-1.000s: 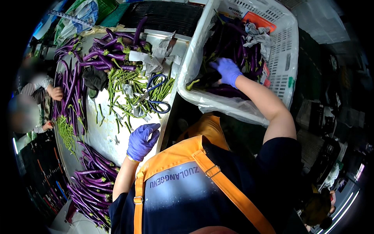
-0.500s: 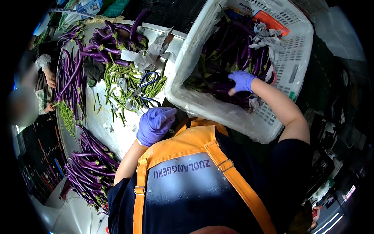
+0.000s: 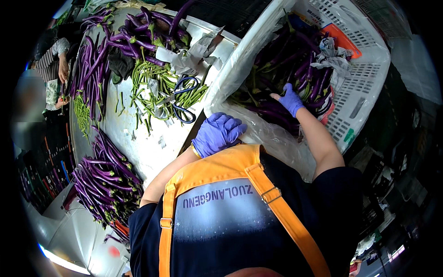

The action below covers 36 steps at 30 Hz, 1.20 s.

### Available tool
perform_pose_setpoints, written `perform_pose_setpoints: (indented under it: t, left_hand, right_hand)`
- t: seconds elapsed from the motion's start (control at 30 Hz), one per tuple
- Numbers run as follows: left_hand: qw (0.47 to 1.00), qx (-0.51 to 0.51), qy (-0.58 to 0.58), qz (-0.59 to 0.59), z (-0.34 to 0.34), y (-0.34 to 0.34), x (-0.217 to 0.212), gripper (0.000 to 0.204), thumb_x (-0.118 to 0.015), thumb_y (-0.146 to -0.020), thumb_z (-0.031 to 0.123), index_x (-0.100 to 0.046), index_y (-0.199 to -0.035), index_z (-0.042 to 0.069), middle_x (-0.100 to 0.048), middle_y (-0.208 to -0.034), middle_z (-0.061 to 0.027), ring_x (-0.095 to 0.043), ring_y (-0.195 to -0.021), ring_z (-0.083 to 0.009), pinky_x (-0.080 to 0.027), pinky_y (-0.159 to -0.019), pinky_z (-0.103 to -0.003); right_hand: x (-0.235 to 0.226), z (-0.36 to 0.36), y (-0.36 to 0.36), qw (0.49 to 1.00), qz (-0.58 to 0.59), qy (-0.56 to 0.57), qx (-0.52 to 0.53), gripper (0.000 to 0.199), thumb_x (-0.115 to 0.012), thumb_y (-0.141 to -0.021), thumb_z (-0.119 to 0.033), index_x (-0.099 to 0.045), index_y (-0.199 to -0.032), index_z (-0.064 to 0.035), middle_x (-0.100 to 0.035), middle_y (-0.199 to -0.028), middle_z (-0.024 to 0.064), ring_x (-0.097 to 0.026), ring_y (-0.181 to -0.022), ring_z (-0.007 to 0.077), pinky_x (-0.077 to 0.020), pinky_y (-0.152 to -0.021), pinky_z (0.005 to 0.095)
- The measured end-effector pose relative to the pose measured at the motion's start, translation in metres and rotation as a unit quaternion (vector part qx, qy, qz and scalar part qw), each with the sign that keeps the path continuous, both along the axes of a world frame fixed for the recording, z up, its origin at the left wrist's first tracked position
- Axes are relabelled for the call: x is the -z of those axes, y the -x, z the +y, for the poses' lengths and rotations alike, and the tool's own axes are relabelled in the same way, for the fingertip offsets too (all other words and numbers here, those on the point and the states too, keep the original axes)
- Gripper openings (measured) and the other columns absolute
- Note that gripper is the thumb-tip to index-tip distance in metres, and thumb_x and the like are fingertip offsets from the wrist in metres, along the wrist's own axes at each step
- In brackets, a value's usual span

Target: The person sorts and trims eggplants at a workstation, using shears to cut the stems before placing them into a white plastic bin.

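A white slatted plastic crate (image 3: 357, 92) holds many long purple eggplants (image 3: 277, 55). A clear plastic liner (image 3: 277, 142) hangs over its near rim. My right hand (image 3: 291, 100), in a purple glove, reaches into the crate among the eggplants. Its thumb and a finger are spread, with nothing visible between them; the other fingers are partly hidden. At the crate's near left corner, my left hand (image 3: 218, 134) is closed in the same kind of glove. Its curled fingers press against the edge of the liner, though the fingertips are partly out of sight.
Left of the crate, a pale metal table (image 3: 143, 152) carries eggplant piles (image 3: 106, 180), green beans (image 3: 152, 87), blue-handled scissors (image 3: 185, 99), a dark cloth (image 3: 121, 64) and crumpled paper (image 3: 182, 60). Another person's hand (image 3: 63, 69) is at the table's far left.
My left hand has moved right, from beside the table's edge to the crate's corner. My right hand stays in the crate, its thumb now pointing left. The view has shifted somewhat.
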<state>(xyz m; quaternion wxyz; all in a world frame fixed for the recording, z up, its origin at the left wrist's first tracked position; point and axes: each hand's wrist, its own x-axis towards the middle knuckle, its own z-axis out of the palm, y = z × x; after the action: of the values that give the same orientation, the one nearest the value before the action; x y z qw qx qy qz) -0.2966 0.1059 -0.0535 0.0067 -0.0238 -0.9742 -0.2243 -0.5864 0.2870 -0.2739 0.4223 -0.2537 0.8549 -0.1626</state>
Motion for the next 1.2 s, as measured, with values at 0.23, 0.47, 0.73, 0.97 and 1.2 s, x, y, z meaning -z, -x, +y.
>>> perform_pose_setpoints:
  t: [0.23,0.47,0.73,0.97,1.2]
  left_hand:
    - [0.996,0.02,0.075,-0.047,0.003,-0.017,0.007,0.041,-0.059,-0.087,0.029,-0.064,-0.126,0.019,-0.065,-0.112,0.0002,-0.063,-0.103,-0.0209,-0.049,-0.091,-0.038]
    - [0.994,-0.007,0.106,0.012,-0.002,-0.02,0.006,0.029,-0.057,-0.086,0.028,-0.066,-0.112,0.018,-0.061,-0.102,0.0016,-0.062,-0.099,-0.0183,-0.049,-0.087,-0.034]
    - [0.995,-0.006,0.086,0.051,-0.002,-0.014,0.016,0.024,-0.057,-0.086,0.029,-0.062,-0.106,0.016,-0.059,-0.097,-0.0004,-0.06,-0.096,-0.0217,-0.047,-0.086,-0.039]
    - [0.996,0.009,0.008,0.092,-0.008,-0.01,0.024,0.017,-0.06,-0.088,0.029,-0.066,-0.097,0.016,-0.065,-0.092,-0.0029,-0.065,-0.093,-0.0247,-0.05,-0.083,-0.042]
    - [0.968,-0.087,-0.206,-0.114,-0.01,0.016,-0.014,0.038,-0.056,-0.096,0.043,-0.072,-0.112,0.013,-0.071,-0.099,-0.0122,-0.067,-0.097,-0.0357,-0.054,-0.08,-0.047]
  right_hand:
    - [-0.022,-0.03,0.022,0.952,-0.158,-0.09,-0.245,0.125,-0.076,-0.07,-0.076,-0.038,-0.149,0.0131,-0.048,-0.15,0.0339,-0.049,-0.14,0.041,-0.0414,-0.115,0.042]
    - [-0.012,-0.022,0.002,0.928,-0.303,-0.135,-0.167,0.089,-0.062,-0.09,-0.071,-0.061,-0.139,0.0032,-0.066,-0.134,0.0228,-0.066,-0.119,0.0327,-0.0476,-0.107,0.0385]
    - [0.016,-0.009,0.018,0.906,-0.402,-0.13,0.009,0.081,-0.059,-0.095,-0.068,-0.058,-0.141,-0.0018,-0.069,-0.125,0.0196,-0.07,-0.109,0.0285,-0.0547,-0.1,0.038]
    - [0.013,-0.008,0.012,0.909,-0.401,-0.113,-0.001,0.08,-0.059,-0.095,-0.068,-0.058,-0.141,-0.0022,-0.069,-0.124,0.0193,-0.07,-0.108,0.0282,-0.0552,-0.099,0.038]
    - [-0.023,-0.035,0.028,0.917,-0.393,-0.074,0.014,0.08,-0.059,-0.095,-0.068,-0.058,-0.141,-0.0026,-0.069,-0.123,0.019,-0.07,-0.107,0.0279,-0.0558,-0.098,0.0379]
